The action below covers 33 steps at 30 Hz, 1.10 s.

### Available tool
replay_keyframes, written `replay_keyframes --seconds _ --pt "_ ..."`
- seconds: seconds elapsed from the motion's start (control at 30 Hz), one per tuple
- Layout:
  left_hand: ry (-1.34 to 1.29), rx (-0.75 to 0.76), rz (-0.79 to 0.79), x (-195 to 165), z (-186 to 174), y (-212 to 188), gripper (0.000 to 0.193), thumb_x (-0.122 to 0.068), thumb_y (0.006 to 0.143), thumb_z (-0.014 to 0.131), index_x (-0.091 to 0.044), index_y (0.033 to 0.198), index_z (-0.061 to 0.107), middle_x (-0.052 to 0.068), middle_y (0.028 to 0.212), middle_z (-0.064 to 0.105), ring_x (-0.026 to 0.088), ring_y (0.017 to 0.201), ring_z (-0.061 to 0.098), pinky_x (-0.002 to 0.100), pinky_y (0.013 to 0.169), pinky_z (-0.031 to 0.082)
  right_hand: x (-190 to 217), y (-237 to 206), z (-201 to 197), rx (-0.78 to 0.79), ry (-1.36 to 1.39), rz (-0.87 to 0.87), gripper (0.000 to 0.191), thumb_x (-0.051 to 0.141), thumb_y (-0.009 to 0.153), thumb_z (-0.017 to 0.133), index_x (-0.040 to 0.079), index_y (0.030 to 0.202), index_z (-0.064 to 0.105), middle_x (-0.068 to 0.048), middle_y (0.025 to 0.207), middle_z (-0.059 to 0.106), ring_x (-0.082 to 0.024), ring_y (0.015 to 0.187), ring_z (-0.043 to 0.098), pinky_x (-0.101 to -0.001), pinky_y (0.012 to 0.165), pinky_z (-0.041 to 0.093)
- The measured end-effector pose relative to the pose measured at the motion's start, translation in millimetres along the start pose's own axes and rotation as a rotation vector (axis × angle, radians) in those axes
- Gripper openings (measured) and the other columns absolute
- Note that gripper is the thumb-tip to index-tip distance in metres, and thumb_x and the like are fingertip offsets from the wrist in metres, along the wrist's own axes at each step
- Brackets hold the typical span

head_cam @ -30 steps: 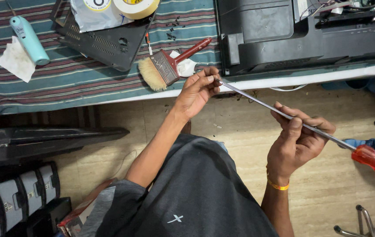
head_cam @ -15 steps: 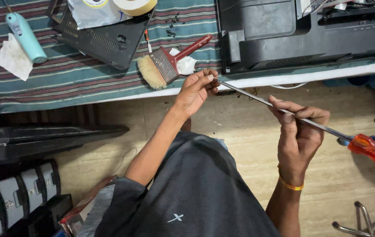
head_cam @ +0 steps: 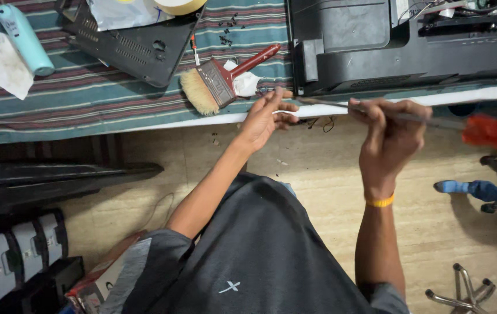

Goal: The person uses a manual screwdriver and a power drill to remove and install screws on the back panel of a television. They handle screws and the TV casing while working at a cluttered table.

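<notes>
Head view: your right hand (head_cam: pixel 391 139) is closed around the metal shaft of a long screwdriver (head_cam: pixel 411 116), its red handle (head_cam: pixel 495 135) out to your right. Your left hand (head_cam: pixel 266 116) pinches the tip end between fingertips, just off the edge of the striped table (head_cam: pixel 86 110). Judged step: you are handling or wiping the shaft, not driving a screw. Any next move calls for a steady grip on both ends. A paintbrush (head_cam: pixel 219 81) and black equipment casing (head_cam: pixel 399 46) lie near on the table. The tip itself is hidden by your fingers, the handle is blurred, and what the left fingertips hold against the shaft cannot be made out
</notes>
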State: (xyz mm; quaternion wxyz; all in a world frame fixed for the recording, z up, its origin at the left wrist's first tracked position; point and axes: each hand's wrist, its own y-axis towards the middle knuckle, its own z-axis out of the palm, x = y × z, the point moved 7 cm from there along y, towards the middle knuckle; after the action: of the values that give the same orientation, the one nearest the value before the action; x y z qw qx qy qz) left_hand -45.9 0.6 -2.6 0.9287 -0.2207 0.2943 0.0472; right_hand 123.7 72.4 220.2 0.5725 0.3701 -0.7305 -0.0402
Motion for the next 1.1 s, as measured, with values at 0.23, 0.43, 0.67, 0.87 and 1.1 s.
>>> replay_keyframes --seconds 0.23,0.43,0.67,0.87,1.1 --pt "0.152 -0.137 0.071 11.5 -35.0 -13.9 0.04 -0.044 0.104 0.056 -0.005 0.108 0.066 0.004 0.091 0.07 0.012 0.074 0.067 0.027 0.06 0.052 -30.1 42.6 14.3 0.135 -0.06 0.002 0.017 -0.007 0.121 0.057 -0.005 0.115 0.042 -0.018 0.105 0.07 -0.023 0.103 0.078 -0.0334 0.089 0.064" --pt "0.149 -0.214 0.069 21.1 -59.8 -33.4 0.037 -0.042 0.105 0.056 -0.007 0.102 0.068 0.002 0.086 0.07 0.01 0.072 0.065 0.026 0.062 0.052 -39.3 53.3 30.1 0.225 -0.169 -0.05 0.014 -0.007 0.118 0.058 -0.004 0.115 0.044 -0.015 0.105 0.071 -0.021 0.102 0.078 -0.0322 0.088 0.064" --pt "0.209 -0.248 0.082 17.9 -58.5 -41.6 0.037 -0.041 0.105 0.055 -0.006 0.101 0.069 0.001 0.084 0.07 0.009 0.072 0.064 0.026 0.062 0.052 -35.9 57.5 41.2 0.301 -0.167 -0.131 0.013 -0.003 0.122 0.057 -0.004 0.114 0.047 -0.014 0.102 0.071 -0.019 0.102 0.079 -0.0289 0.086 0.063" --pt "0.283 -0.22 0.139 11.6 -44.4 -35.2 0.036 -0.039 0.105 0.057 -0.005 0.104 0.07 0.002 0.084 0.071 0.009 0.072 0.064 0.025 0.061 0.052 -58.3 77.1 42.2 0.199 -0.497 0.065 0.032 0.014 0.1 0.082 -0.002 0.088 0.056 -0.013 0.075 0.074 -0.018 0.07 0.076 -0.0331 0.059 0.056" --pt "0.335 -0.218 0.171 3.0 -43.0 -35.7 0.037 -0.04 0.104 0.058 -0.005 0.102 0.069 0.003 0.084 0.071 0.009 0.071 0.064 0.023 0.062 0.052 -44.9 82.1 49.8 0.241 -0.188 -0.193 0.008 0.0 0.114 0.073 -0.001 0.113 0.065 -0.013 0.106 0.077 -0.021 0.095 0.08 -0.0313 0.08 0.065"
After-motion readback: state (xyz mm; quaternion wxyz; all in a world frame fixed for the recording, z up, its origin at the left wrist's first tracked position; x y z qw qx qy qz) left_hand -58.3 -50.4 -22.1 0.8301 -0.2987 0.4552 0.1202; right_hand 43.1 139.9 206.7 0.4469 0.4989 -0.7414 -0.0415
